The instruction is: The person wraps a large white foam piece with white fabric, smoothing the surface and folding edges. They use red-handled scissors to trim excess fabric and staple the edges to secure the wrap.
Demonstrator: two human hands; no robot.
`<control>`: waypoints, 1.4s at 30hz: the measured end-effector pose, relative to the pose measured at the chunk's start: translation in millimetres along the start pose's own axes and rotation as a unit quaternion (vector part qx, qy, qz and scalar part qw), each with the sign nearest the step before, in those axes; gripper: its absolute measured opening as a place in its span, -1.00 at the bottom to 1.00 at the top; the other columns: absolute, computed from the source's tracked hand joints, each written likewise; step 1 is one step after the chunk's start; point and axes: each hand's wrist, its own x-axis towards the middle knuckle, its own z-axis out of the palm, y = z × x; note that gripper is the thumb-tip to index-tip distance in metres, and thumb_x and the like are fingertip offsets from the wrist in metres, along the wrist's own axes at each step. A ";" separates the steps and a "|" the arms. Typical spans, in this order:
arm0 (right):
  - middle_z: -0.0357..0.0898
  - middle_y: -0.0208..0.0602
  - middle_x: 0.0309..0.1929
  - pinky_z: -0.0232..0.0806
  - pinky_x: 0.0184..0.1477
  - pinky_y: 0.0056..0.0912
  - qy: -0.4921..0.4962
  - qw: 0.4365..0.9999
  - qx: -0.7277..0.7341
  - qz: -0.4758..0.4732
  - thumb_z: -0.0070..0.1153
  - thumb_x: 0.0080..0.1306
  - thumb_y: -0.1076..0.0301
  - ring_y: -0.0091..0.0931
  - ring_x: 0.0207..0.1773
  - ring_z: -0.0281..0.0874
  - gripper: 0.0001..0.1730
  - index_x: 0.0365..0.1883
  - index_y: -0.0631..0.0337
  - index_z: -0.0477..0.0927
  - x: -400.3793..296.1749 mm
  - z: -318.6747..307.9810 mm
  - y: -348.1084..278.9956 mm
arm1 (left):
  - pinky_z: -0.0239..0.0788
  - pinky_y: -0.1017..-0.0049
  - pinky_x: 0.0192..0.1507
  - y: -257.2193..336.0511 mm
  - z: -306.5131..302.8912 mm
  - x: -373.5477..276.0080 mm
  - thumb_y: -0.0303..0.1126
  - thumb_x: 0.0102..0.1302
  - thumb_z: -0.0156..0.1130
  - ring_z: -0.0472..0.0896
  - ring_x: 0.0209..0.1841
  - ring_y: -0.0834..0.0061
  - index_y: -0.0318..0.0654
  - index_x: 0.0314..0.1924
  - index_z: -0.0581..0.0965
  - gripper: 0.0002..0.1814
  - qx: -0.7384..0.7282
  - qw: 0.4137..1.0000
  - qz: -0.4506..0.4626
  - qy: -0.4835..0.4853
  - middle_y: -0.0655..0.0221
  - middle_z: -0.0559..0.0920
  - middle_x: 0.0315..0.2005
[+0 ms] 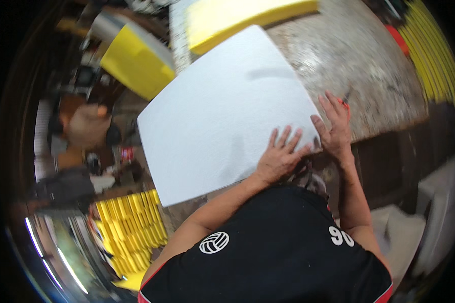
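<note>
A large white sheet or panel (pixel 220 113), maybe foam or felt, lies over the near left part of the worktable and juts past its edge. My left hand (pixel 282 157) rests flat on its near right corner with the fingers spread. At the panel's right edge is my right hand (pixel 335 128), fingers apart, its thumb touching or nearly touching the edge. Partly hidden behind that hand are scissors (pixel 344 104) with orange-red handles, on the tabletop. Neither hand grips anything.
A yellow foam slab (pixel 246 22) lies on the far side of the worn worktable (pixel 364 72). Another yellow piece (pixel 138 62) stands to the left. Yellow stacks (pixel 430 53) rise at the right and more yellow pieces (pixel 131 227) at the lower left. Blurred clutter fills the left side.
</note>
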 end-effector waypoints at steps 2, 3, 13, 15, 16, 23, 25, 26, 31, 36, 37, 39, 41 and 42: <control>0.26 0.22 0.56 0.09 0.55 0.09 -0.074 0.991 -0.105 -0.034 0.27 0.44 0.13 0.13 0.55 0.22 -0.33 0.45 0.23 0.47 4.6 43.5 1.1 | -0.07 -0.24 0.57 1.2 -4.6 -10.2 -0.09 0.36 0.34 0.19 0.58 -0.10 0.11 0.39 0.52 -0.41 -0.026 0.999 -0.025 -0.003 0.09 0.34 0.51; 0.23 0.28 0.56 0.08 0.55 0.14 -0.123 0.982 -0.135 -0.043 0.29 0.41 0.14 0.19 0.56 0.19 -0.30 0.46 0.21 0.46 3.1 59.1 2.0 | -0.10 -0.19 0.60 1.1 -4.0 -15.1 -0.06 0.39 0.33 0.18 0.60 -0.05 0.04 0.40 0.51 -0.40 -0.043 0.998 -0.044 -0.025 0.10 0.33 0.52; 0.10 0.17 0.65 0.11 0.57 0.02 -0.172 0.971 -0.165 -0.001 0.19 0.52 0.06 0.04 0.65 0.11 -0.31 0.48 0.27 0.42 -3.7 54.4 -2.2 | -0.03 -0.25 0.52 -91.6 -46.2 -238.5 0.17 0.39 0.31 0.20 0.58 -0.06 -0.19 0.45 0.46 -0.20 0.079 0.881 -0.450 0.121 -0.01 0.33 0.51; 0.14 0.17 0.63 0.14 0.55 0.00 -0.153 0.972 -0.174 0.020 0.19 0.51 0.06 0.01 0.64 0.15 -0.31 0.48 0.28 0.42 -2.2 56.6 -11.8 | -0.02 -0.30 0.50 -120.6 -53.6 -315.9 0.20 0.39 0.29 0.22 0.58 -0.08 -0.18 0.47 0.44 -0.17 0.148 0.804 -0.556 0.151 -0.02 0.34 0.50; 0.16 0.19 0.62 0.17 0.54 -0.02 -0.138 0.971 -0.192 0.034 0.20 0.51 0.06 0.01 0.62 0.18 -0.30 0.48 0.28 0.42 -2.5 58.6 -14.4 | -0.03 -0.31 0.50 -139.6 -49.2 -359.8 0.25 0.41 0.23 0.21 0.59 -0.07 -0.18 0.50 0.40 -0.14 0.176 0.756 -0.612 0.151 -0.02 0.33 0.52; 0.68 0.22 0.12 0.44 0.23 0.03 0.010 0.956 -0.204 0.212 0.14 0.53 -0.03 0.05 0.18 0.65 -0.41 0.24 0.33 0.63 -2.1 60.1 -14.6 | 0.16 0.24 0.52 -204.5 -77.0 -522.9 0.37 0.44 0.15 0.32 0.54 -0.01 -0.30 0.60 0.24 0.03 -0.287 0.601 -0.731 0.149 -0.02 0.36 0.52; 0.72 0.21 -0.04 0.46 0.14 0.06 -0.014 0.929 -0.254 0.269 0.11 0.53 -0.08 0.05 0.07 0.69 -0.41 0.12 0.34 0.68 -7.8 41.8 -5.7 | 0.13 0.27 0.53 -188.1 -98.5 -482.8 0.31 0.46 0.18 0.30 0.55 0.09 -0.35 0.60 0.22 0.02 -0.425 0.535 -0.693 0.230 0.06 0.35 0.53; 0.74 0.21 -0.12 0.48 0.09 0.07 -0.031 0.915 -0.270 0.298 0.10 0.53 -0.11 0.05 0.02 0.72 -0.40 0.07 0.35 0.71 -12.8 40.8 -1.4 | 0.12 0.29 0.53 -178.3 -110.5 -475.4 0.28 0.46 0.20 0.29 0.56 0.13 -0.37 0.60 0.21 0.01 -0.483 0.491 -0.673 0.269 0.10 0.35 0.54; 0.74 0.20 -0.22 0.49 0.03 -0.01 0.000 0.944 -0.211 0.254 0.12 0.51 -0.14 -0.04 -0.09 0.74 -0.39 -0.02 0.34 0.74 -31.6 36.4 -7.9 | 0.02 0.36 0.57 -220.2 -26.9 -550.3 0.05 0.52 0.20 0.22 0.59 0.28 -0.34 0.60 0.22 -0.14 -0.623 0.455 -0.504 0.387 0.23 0.29 0.57; 0.76 -0.20 -0.24 0.47 -0.05 -0.27 -0.024 0.950 -0.155 0.269 0.18 0.54 0.00 -0.49 -0.17 0.62 -0.45 -0.02 0.47 0.72 -70.1 18.2 -28.0 | 0.03 0.35 0.57 -231.5 -72.4 -538.8 -0.01 0.56 0.11 0.23 0.58 0.32 -0.29 0.61 0.22 -0.22 -0.663 0.491 -0.383 0.416 0.25 0.29 0.57; 0.76 -0.22 -0.23 0.47 -0.05 -0.28 -0.013 0.955 -0.146 0.258 0.19 0.54 0.02 -0.51 -0.17 0.61 -0.45 -0.02 0.48 0.72 -83.9 20.2 -30.1 | 0.03 0.35 0.57 -235.0 -85.4 -542.3 0.00 0.58 0.09 0.24 0.58 0.33 -0.29 0.61 0.23 -0.23 -0.664 0.501 -0.378 0.407 0.24 0.30 0.57; 0.77 -0.24 -0.21 0.47 -0.05 -0.29 0.024 0.958 -0.110 0.263 0.21 0.55 0.05 -0.53 -0.16 0.61 -0.47 -0.02 0.49 0.72 -94.8 23.4 -28.7 | 0.04 0.34 0.57 -235.2 -112.1 -540.4 0.04 0.61 0.03 0.25 0.58 0.32 -0.29 0.61 0.23 -0.23 -0.669 0.503 -0.376 0.398 0.24 0.30 0.57; 0.78 -0.21 -0.19 0.47 -0.02 -0.31 0.073 0.951 -0.057 0.296 0.21 0.55 0.07 -0.53 -0.14 0.62 -0.50 0.00 0.47 0.72 -96.4 21.5 -19.0 | 0.06 0.32 0.57 -219.1 -139.8 -524.6 0.11 0.64 -0.05 0.26 0.58 0.30 -0.29 0.61 0.23 -0.23 -0.675 0.487 -0.384 0.400 0.24 0.31 0.56; 0.79 -0.21 -0.15 0.47 0.03 -0.33 0.073 0.932 -0.135 0.328 0.17 0.57 0.04 -0.51 -0.09 0.64 -0.49 0.04 0.43 0.73 -92.8 15.2 -10.1 | 0.08 0.30 0.56 -207.0 -155.9 -518.3 0.14 0.65 -0.08 0.27 0.57 0.28 -0.30 0.60 0.24 -0.22 -0.670 0.484 -0.389 0.408 0.21 0.32 0.55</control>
